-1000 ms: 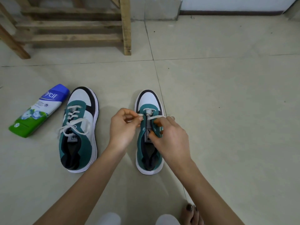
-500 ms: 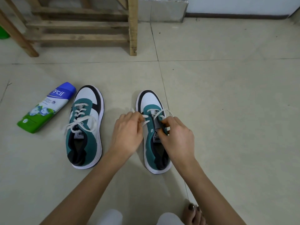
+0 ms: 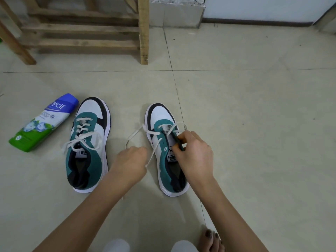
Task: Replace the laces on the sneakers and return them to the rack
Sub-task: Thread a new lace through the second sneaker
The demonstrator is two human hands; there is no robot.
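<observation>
My left hand (image 3: 131, 160) was curled round the free end of the white lace (image 3: 135, 135), stretched out left of the half-laced sneaker (image 3: 161, 115) at frame centre. My right hand (image 3: 194, 153) pinched that shoe's upper by the eyelets. I judged a steady, level pull best, with the shoe braced so the lace sat flat. The laced sneaker (image 3: 89, 142) lay further left.

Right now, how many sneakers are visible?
2. The laced sneaker lies beside the bottle. The second sneaker lies to its right, the right hand pinching its upper, the left hand holding its lace. None appears hidden.
</observation>
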